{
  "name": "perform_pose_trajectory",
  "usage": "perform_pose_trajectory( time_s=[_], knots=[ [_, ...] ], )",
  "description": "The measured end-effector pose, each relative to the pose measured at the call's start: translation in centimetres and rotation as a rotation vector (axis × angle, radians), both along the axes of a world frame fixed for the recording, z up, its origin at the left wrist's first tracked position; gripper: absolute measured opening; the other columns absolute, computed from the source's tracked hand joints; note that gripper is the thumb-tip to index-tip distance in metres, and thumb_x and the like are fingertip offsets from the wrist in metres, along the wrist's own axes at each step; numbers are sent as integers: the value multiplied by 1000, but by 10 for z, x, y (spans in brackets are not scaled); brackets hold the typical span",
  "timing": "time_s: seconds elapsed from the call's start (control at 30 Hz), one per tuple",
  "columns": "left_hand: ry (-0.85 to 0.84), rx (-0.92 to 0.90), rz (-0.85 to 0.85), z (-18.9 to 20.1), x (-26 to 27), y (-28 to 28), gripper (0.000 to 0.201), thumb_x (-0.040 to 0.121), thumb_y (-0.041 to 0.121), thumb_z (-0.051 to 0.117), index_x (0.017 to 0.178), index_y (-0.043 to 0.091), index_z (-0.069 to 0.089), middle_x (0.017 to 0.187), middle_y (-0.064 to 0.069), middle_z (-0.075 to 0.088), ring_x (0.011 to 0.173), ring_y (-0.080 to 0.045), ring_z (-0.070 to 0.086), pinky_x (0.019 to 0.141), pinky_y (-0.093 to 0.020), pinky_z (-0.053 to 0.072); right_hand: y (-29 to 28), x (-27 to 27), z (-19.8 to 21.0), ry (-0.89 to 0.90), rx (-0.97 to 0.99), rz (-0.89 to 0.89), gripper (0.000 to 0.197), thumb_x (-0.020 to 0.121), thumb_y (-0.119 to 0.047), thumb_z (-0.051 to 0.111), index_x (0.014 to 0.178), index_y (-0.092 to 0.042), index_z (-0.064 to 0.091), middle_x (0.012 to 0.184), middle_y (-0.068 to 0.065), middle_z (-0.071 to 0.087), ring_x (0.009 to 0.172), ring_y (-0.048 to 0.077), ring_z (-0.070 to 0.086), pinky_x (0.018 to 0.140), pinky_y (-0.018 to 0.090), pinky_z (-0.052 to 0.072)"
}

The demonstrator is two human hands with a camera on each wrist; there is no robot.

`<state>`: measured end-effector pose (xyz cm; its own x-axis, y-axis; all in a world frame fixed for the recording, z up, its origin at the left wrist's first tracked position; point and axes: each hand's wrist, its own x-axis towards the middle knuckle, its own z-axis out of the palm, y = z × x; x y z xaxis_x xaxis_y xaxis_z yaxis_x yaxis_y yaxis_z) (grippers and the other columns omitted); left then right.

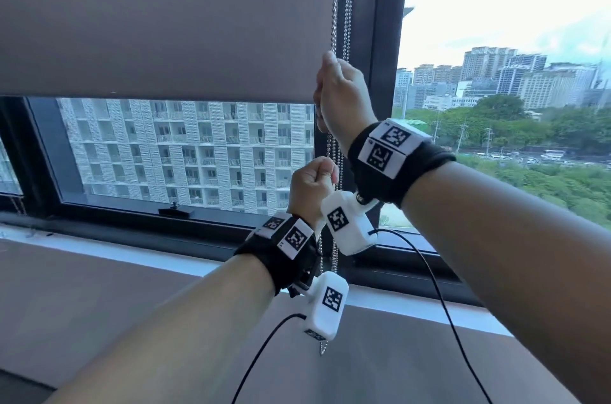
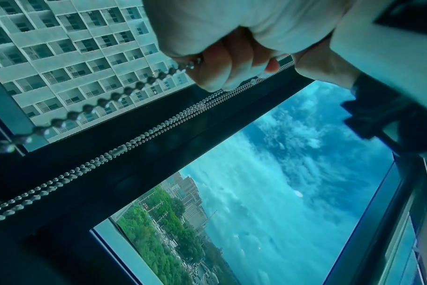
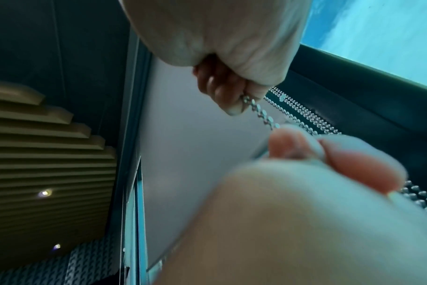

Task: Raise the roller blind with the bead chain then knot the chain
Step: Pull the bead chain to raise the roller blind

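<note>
From my remote seat, the roller blind [image 1: 158, 20] filled the left of the head view: smooth, matte grey-brown fabric with a straight bottom hem, stopped partway up the pane with the tiled apartment block showing below it. I judged the raising step only partly done.

Just right of the hem hung the bead chain [image 1: 334, 7], fine bright metal balls in several parallel strands against the dark window frame [image 1: 380, 40]. My left hand [image 1: 310, 185] sat lower, its grip clenched in a fist round one strand; the left wrist view showed the beads [image 2: 139, 85] running taut out of the curled fingers. My right hand [image 1: 340, 89] sat higher on the chain, fingers closed round it too, as the right wrist view confirmed [image 3: 232, 90].

To do this well, I reckoned I should pull one and the same strand straight down, hand over hand, keeping tension so the small, slippery beads would not skip, and keeping clear of the neighbouring strands.

Farther right, glass gave onto trees and towers.
</note>
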<state>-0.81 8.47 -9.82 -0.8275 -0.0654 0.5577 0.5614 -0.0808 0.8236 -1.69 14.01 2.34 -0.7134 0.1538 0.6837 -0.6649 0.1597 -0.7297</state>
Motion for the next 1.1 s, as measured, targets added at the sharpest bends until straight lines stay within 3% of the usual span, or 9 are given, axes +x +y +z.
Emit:
perform_pose_trajectory(
  time_s=[0.1, 0.2, 0.3, 0.37, 0.57, 0.77, 0.87, 1.0, 1.1],
  knots=[
    [-16, -17, -35, -7, 3, 0, 42, 88, -10, 38, 58, 17, 48, 47, 14, 44, 52, -10, 34, 55, -30, 27, -3, -1, -7, 24, -16, 14, 37, 93, -43, 34, 65, -18, 32, 55, 1, 28, 48, 16, 25, 49, 36, 22],
    [-24, -59, -65, -14, 7, -1, 42, 91, -9, 38, 60, 17, 48, 43, 15, 43, 46, -4, 33, 53, -29, 27, -1, -2, -17, 13, -43, 79, 38, 89, -43, 36, 66, -13, 36, 55, 3, 24, 48, 16, 21, 48, 31, 20],
    [-58, -87, -110, -17, 13, -7, 46, 95, -4, 38, 57, 20, 51, 42, 13, 40, 43, -6, 30, 50, -28, 24, 1, -3, -28, 30, -25, 107, 39, 92, -42, 37, 60, -23, 24, 51, -2, 23, 45, 14, 19, 53, 22, 21],
    [-98, -104, -159, -17, 16, -10, 54, 98, 4, 39, 51, 24, 54, 44, 9, 40, 42, -8, 31, 48, -26, 25, 3, -5, -34, 28, -32, 125, 41, 93, -42, 38, 59, -24, 24, 52, -1, 22, 45, 13, 17, 46, 30, 17],
    [-184, -97, -179, 2, 23, -15, 32, 101, 19, 40, 76, 10, 59, 49, 4, 61, 44, -9, 57, 50, -24, 49, 8, -8, -54, 1, -39, 116, 45, 89, -50, 41, 53, -27, 26, 52, -5, 24, 47, 14, 18, 47, 31, 16],
    [-105, -25, -136, 34, 19, -18, 39, 101, 21, 36, 92, -5, 63, 83, -13, 67, 72, -12, 66, 66, -23, 54, 16, -5, -81, -24, -17, 98, 47, 89, -49, 41, 47, -28, 39, 48, -11, 36, 50, 14, 33, 56, 35, 30],
    [-93, -17, -79, 54, 14, -16, 42, 100, 31, 37, 99, 3, 69, 98, -18, 72, 84, -22, 68, 71, -29, 52, 17, -4, -91, -12, -10, 136, 54, 98, -38, 39, 47, -32, 57, 44, -18, 49, 46, 0, 43, 52, 26, 33],
    [-157, 33, -207, 90, 17, -8, 45, 100, 33, 35, 91, 5, 69, 82, -15, 73, 81, -27, 69, 81, -39, 51, 13, -1, -109, -38, -14, 86, 49, 94, -47, 40, 49, -27, 41, 47, -11, 37, 46, 13, 29, 50, 33, 24],
    [-179, 70, -235, 112, 22, -2, 45, 101, 34, 33, 87, 7, 65, 70, -9, 69, 72, -26, 68, 73, -34, 52, 15, 4, -121, -50, 24, 60, 48, 86, -59, 39, 60, -20, 31, 58, 6, 31, 54, 18, 27, 54, 37, 24]
  ],
)
